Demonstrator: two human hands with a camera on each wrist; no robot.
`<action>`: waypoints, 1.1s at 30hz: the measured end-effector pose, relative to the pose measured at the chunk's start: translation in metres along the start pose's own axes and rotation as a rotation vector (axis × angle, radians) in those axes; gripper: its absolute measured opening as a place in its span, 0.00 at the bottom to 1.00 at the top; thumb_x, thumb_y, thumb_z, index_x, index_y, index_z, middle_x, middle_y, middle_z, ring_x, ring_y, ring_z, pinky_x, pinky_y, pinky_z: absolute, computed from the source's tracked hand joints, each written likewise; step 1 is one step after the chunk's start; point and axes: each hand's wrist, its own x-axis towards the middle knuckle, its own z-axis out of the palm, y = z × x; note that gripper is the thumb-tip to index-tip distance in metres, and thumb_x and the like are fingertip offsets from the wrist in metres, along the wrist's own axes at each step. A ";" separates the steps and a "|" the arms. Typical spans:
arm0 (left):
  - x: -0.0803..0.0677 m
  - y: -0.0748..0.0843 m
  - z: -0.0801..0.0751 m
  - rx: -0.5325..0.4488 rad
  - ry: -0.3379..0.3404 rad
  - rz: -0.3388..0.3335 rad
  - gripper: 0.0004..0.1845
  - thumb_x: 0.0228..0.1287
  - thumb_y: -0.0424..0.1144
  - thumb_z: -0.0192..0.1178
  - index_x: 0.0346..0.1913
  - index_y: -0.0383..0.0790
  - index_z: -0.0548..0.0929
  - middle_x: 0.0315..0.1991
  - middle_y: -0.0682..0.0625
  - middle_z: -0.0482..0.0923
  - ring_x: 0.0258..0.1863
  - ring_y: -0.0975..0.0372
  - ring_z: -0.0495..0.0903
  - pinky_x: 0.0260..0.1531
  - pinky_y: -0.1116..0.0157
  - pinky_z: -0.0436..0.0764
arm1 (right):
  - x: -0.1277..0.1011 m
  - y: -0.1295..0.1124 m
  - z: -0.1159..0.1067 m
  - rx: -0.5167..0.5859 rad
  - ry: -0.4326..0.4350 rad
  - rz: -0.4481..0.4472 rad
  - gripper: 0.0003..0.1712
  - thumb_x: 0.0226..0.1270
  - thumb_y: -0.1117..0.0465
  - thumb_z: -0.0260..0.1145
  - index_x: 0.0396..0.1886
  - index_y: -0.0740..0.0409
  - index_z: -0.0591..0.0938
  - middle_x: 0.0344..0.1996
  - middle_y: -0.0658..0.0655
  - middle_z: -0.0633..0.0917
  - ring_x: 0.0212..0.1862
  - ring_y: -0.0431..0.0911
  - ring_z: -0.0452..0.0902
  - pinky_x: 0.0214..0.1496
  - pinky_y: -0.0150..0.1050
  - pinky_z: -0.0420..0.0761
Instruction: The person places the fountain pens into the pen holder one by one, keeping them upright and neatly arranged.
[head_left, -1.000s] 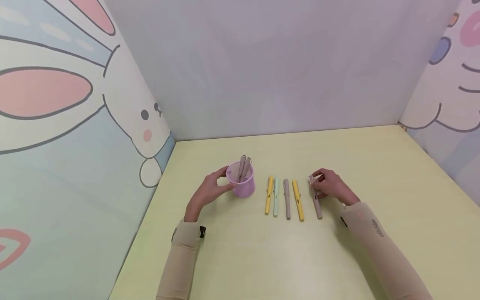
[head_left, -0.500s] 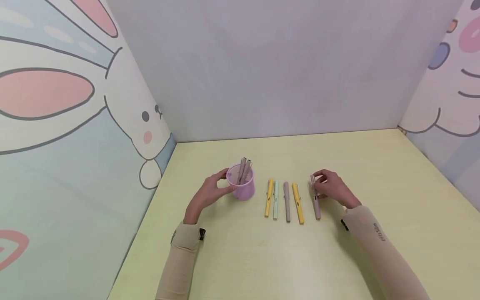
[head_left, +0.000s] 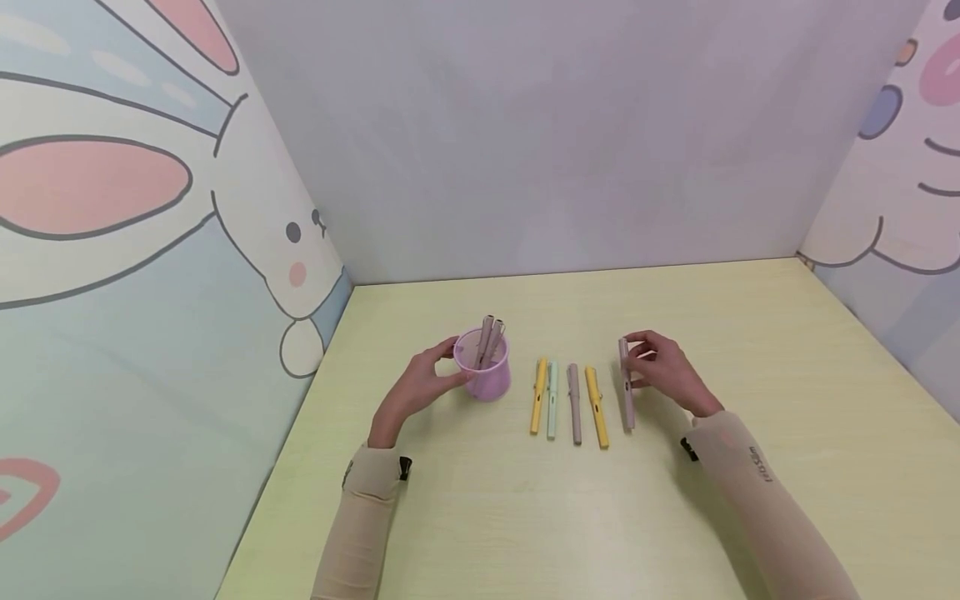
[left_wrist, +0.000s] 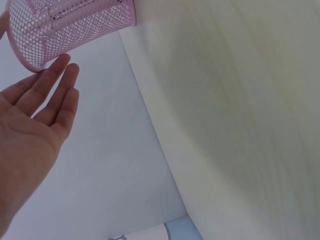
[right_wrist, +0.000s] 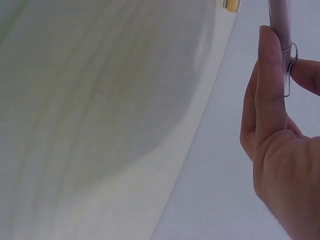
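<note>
- The right hand (head_left: 663,372) pinches a mauve pen (head_left: 626,383) near its far end, fingers curled round the barrel.
- The pen's long axis runs near-to-far, far end raised, near end by the table (head_left: 750,333).
- It sits just right of 4 loose pens (head_left: 567,400).
- The left hand (head_left: 416,387), fingers relaxed, touches the pink mesh cup (head_left: 483,373).

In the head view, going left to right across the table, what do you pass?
Left hand → pink mesh cup holding two taupe pens → yellow pen → mint pen → taupe pen → second yellow pen → taupe pen held up → right hand.
</note>
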 end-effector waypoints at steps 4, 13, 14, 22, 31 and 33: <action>0.000 0.000 0.000 0.006 -0.001 0.005 0.41 0.68 0.50 0.69 0.78 0.38 0.66 0.65 0.42 0.78 0.68 0.47 0.72 0.67 0.39 0.67 | -0.001 -0.001 0.000 0.035 0.012 -0.036 0.28 0.75 0.70 0.63 0.70 0.75 0.68 0.49 0.72 0.76 0.42 0.46 0.80 0.39 0.47 0.88; -0.001 0.000 0.000 0.009 0.001 -0.014 0.41 0.68 0.51 0.69 0.79 0.40 0.66 0.65 0.43 0.77 0.68 0.48 0.71 0.67 0.39 0.67 | 0.002 -0.003 0.003 0.072 0.050 -0.111 0.27 0.77 0.69 0.64 0.71 0.72 0.68 0.49 0.72 0.76 0.40 0.42 0.81 0.39 0.44 0.88; -0.001 0.000 0.000 0.011 0.001 -0.012 0.41 0.68 0.51 0.69 0.79 0.40 0.66 0.65 0.43 0.77 0.68 0.48 0.71 0.67 0.39 0.67 | 0.002 -0.003 0.003 0.078 0.057 -0.123 0.27 0.76 0.69 0.64 0.70 0.72 0.69 0.48 0.72 0.76 0.40 0.42 0.81 0.39 0.44 0.88; 0.000 -0.001 0.000 0.006 0.004 -0.003 0.42 0.68 0.51 0.69 0.79 0.38 0.65 0.66 0.42 0.77 0.68 0.48 0.72 0.67 0.40 0.67 | 0.004 -0.008 0.011 0.130 0.084 -0.199 0.25 0.76 0.71 0.63 0.69 0.73 0.70 0.47 0.72 0.76 0.40 0.41 0.80 0.38 0.45 0.88; 0.000 -0.001 0.000 0.011 0.000 0.000 0.42 0.68 0.51 0.69 0.79 0.37 0.65 0.65 0.41 0.77 0.67 0.47 0.72 0.66 0.39 0.68 | 0.008 -0.013 0.016 0.142 0.117 -0.249 0.26 0.76 0.70 0.64 0.69 0.72 0.70 0.48 0.70 0.76 0.41 0.40 0.80 0.37 0.42 0.88; 0.000 -0.001 0.000 0.014 0.000 -0.002 0.42 0.68 0.51 0.69 0.79 0.37 0.65 0.65 0.42 0.77 0.67 0.48 0.72 0.67 0.40 0.68 | 0.009 -0.014 0.017 0.142 0.120 -0.260 0.26 0.75 0.71 0.64 0.69 0.72 0.70 0.48 0.70 0.76 0.41 0.40 0.80 0.37 0.41 0.88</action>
